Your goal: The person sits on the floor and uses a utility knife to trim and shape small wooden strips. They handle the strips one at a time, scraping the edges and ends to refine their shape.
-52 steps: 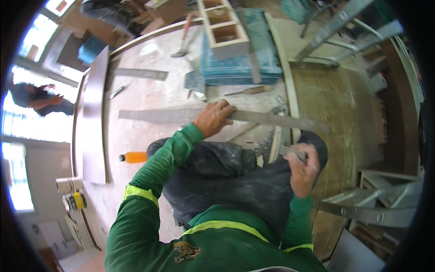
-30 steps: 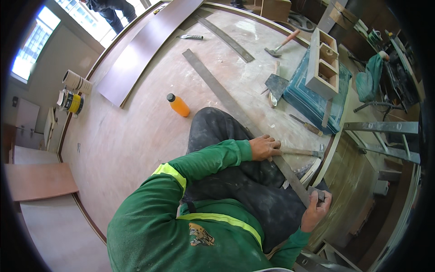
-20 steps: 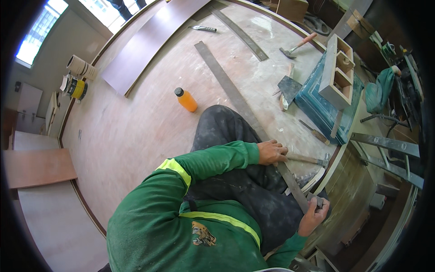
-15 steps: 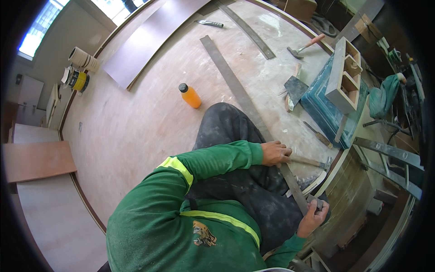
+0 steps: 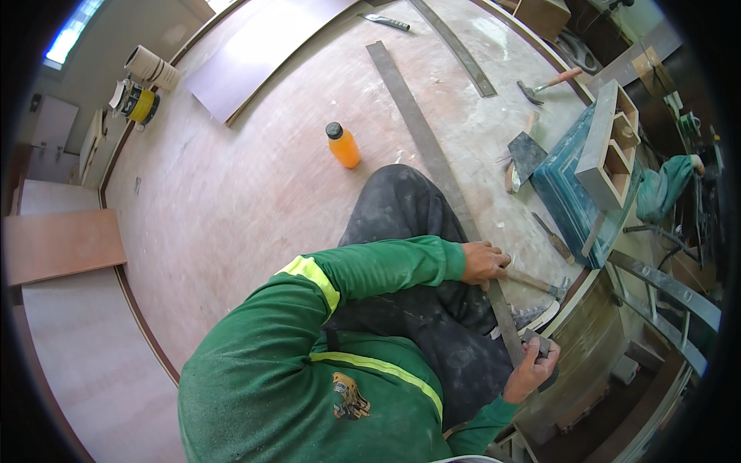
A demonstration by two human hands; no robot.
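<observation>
A long, narrow grey-brown strip [image 5: 417,123] runs from the far middle of the work surface across my bent leg toward my lower right. My left hand [image 5: 485,263] is closed over the strip beside my shin. Close to its near end, my right hand [image 5: 534,366] pinches a small dark grey block [image 5: 537,342] against the strip's edge. What the block is made of I cannot tell. Just right of my left hand lies a hammer [image 5: 539,283] with a wooden handle; the fingers partly cover the handle's end.
An orange bottle [image 5: 344,147] stands beyond my knee. A second strip [image 5: 455,50], a utility knife [image 5: 386,22], another hammer [image 5: 548,85], a trowel [image 5: 527,157] and a chisel [image 5: 553,239] lie around. A wooden tray [image 5: 606,147] sits on a teal case [image 5: 567,185]; a ladder [image 5: 668,282] stands beyond the right edge.
The view has turned slightly, so the surroundings sit farther right. Both hands keep their hold near the strip's near end, with hardly any visible movement along it.
</observation>
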